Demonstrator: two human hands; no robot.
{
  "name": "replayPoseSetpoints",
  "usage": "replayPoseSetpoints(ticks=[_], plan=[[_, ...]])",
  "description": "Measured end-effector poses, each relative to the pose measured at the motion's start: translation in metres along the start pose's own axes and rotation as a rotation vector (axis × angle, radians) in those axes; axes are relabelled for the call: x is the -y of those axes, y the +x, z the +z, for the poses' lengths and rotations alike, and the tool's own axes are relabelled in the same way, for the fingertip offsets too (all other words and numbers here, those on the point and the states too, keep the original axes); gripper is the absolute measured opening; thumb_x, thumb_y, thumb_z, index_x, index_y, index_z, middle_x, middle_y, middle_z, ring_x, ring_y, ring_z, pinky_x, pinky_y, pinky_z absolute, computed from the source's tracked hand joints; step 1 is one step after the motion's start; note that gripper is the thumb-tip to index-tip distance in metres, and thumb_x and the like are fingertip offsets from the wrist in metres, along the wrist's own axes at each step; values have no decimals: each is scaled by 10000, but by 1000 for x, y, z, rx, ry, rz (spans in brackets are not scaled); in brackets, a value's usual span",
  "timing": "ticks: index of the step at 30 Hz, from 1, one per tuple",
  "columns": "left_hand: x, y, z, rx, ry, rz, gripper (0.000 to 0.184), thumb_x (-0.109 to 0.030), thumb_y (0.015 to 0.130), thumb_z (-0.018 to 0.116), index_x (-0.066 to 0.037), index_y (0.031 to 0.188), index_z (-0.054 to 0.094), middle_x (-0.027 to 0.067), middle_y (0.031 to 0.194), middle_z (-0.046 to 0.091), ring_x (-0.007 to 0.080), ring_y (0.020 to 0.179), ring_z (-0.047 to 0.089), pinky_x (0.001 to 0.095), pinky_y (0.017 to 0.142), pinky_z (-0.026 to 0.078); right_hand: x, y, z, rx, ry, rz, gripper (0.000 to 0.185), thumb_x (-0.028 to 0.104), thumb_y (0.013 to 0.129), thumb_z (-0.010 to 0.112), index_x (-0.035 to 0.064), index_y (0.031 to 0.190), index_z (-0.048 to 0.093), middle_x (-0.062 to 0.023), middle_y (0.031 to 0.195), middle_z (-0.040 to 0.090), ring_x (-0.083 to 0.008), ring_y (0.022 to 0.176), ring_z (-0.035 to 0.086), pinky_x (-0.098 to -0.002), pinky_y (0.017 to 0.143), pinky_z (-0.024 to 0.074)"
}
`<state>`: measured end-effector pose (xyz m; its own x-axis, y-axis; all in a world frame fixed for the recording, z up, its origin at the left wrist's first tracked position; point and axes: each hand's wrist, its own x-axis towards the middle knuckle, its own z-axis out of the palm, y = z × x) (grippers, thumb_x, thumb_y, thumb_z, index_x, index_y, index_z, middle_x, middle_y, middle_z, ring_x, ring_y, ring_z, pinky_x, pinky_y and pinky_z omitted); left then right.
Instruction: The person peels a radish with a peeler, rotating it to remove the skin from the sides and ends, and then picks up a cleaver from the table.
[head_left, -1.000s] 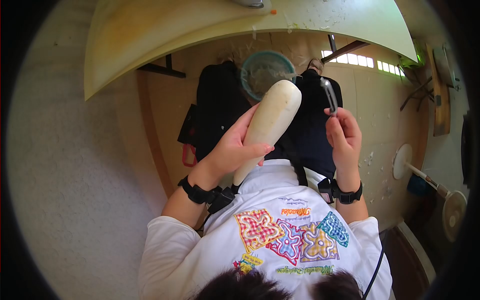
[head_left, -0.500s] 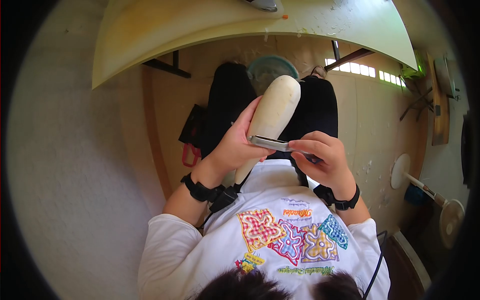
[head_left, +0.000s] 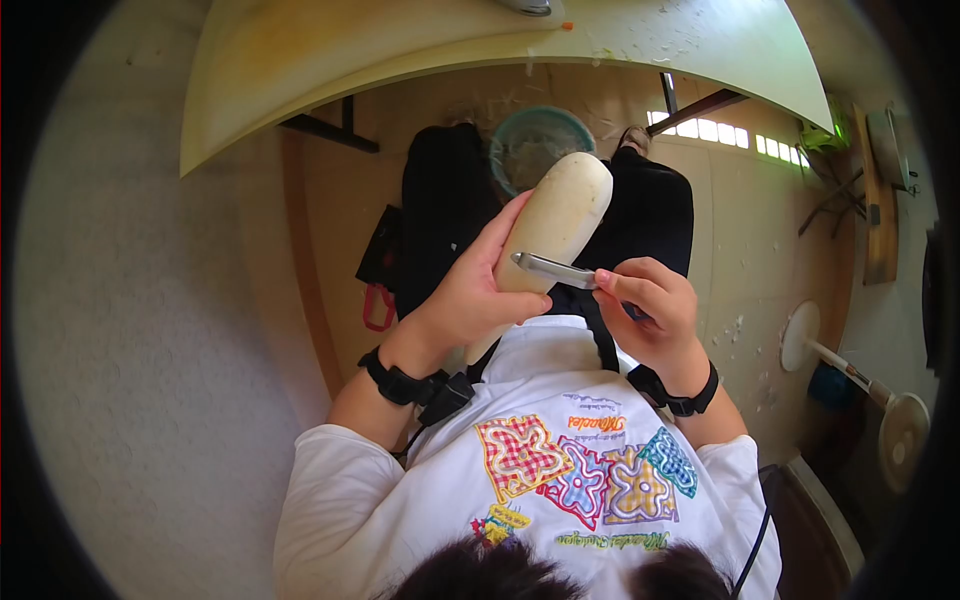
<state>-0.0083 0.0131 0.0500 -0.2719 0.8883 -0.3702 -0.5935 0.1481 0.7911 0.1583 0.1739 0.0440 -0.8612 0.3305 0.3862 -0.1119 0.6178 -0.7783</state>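
My left hand (head_left: 475, 290) is closed around the lower part of a long, thick, pale white radish (head_left: 562, 212), its thumb across the front. The radish slants over my lap, its rounded end pointing away from me, between my legs in black trousers (head_left: 650, 205). The fingers of my right hand (head_left: 655, 305) are bent, pinching the end of a slim silver metal peeler (head_left: 550, 270). The peeler crosses in front of the radish, just above my left thumb; I can't tell whether its blade touches the skin. Beyond the radish, a round teal plastic basin (head_left: 546, 112) sits on the floor, near a long pale table (head_left: 420, 55).
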Motion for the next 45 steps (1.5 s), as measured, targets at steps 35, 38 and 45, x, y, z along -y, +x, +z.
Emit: replayPoseSetpoints(ticks=[35,38,45], plan=[[14,-5,-9,112,68,50,1003,-73,778,761,-9,1568,146,91,1528,355,174,1432,316,338,1176,248,-18,7,-17,-167,73,167,285,-113,779,729,-1,1039,714,-68,821,683,-86,632,572,-213,517,397],[23,-4,-14,101,144,128,966,-156,814,781,-19,1557,178,100,1481,396,177,1344,422,331,1089,394,-17,7,-16,-144,64,169,294,-115,771,727,2,1041,712,-71,800,672,-96,630,574,-220,513,400],[9,-10,-7,40,24,-94,851,-209,871,733,-44,1534,225,103,1368,461,129,1092,549,262,757,555,-13,5,-13,-142,46,173,312,-112,756,734,12,1041,712,-76,777,663,-116,614,566,-227,498,395]])
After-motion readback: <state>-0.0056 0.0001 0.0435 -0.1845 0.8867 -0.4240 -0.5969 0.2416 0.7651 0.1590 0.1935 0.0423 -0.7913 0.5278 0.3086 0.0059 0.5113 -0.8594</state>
